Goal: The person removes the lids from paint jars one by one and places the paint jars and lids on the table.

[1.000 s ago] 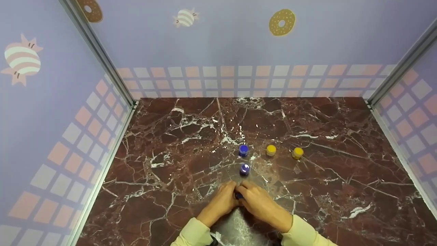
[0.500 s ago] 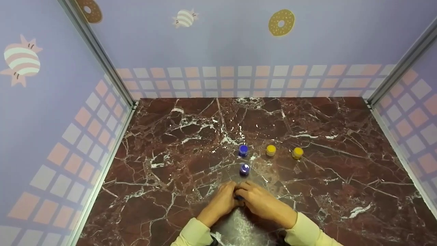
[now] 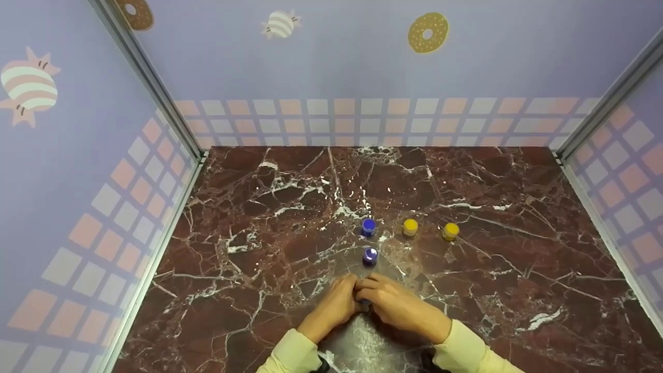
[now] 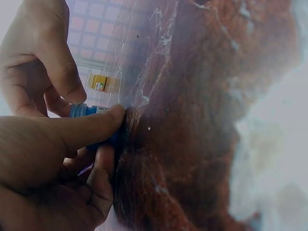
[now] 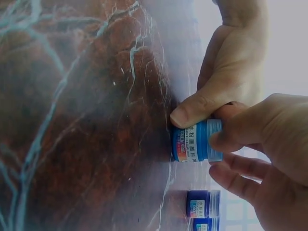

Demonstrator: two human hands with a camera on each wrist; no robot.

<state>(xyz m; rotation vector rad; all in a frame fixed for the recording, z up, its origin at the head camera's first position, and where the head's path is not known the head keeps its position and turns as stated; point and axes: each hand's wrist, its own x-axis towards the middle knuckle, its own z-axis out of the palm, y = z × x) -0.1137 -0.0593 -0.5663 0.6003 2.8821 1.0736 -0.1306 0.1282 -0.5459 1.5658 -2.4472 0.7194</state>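
A small light-blue gouache paint jar (image 5: 188,144) with a clear ribbed lid (image 5: 214,139) stands on the table between both hands. My left hand (image 3: 336,300) grips the jar's body low down, its thumb across the label in the right wrist view. My right hand (image 3: 396,305) pinches the lid between thumb and fingers. From the head view the hands mostly cover this jar. Just beyond them stand two darker blue paint jars, a nearer one (image 3: 370,256) and a farther one (image 3: 368,228).
Two yellow paint jars, one left (image 3: 410,228) and one right (image 3: 450,231), stand upright to the right of the farther blue jar. The dark red marbled table (image 3: 269,326) is bordered by patterned panels at the back (image 3: 342,62) and both sides.
My right hand has turned slightly over the lid, its wrist shifting a little right. My left hand keeps its grip in nearly the same place. The other jars stand where they were.
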